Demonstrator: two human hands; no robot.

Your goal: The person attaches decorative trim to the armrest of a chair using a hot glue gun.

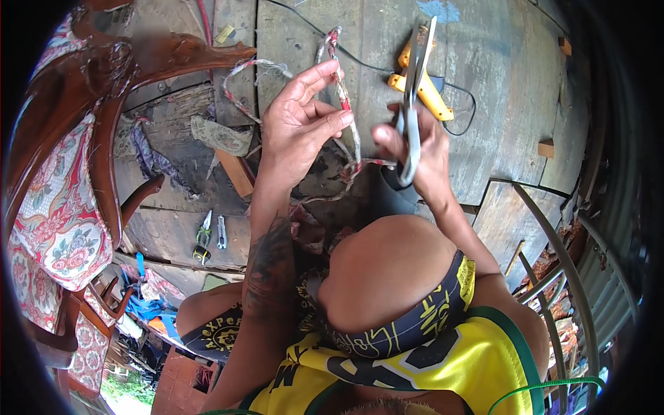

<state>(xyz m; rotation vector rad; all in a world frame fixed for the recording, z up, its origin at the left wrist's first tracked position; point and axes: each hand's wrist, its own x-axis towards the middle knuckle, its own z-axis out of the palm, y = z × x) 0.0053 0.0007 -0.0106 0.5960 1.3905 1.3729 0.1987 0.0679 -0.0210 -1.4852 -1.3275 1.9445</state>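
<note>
From my end, I had the frayed cord (355, 142) pinched in the fingers of the left hand (294, 131), its red-marked stretch between thumb and forefinger and the rest looping down over the plank floor (512, 117). The fingers of the right hand (429, 149) were closed around the handles of the scissors (409, 131), whose blades pointed away, slightly parted. The blades partly covered my view of a yellow hand tool (436, 100), and a black cable (363, 63) ran behind the cord. The bent knee (387, 270) rose just below the hands. Off to the left lay a wood block (235, 173), fabric scraps (223, 136) and pliers (203, 243), near a carved wooden chair (149, 69) with floral upholstery (62, 228)
</note>
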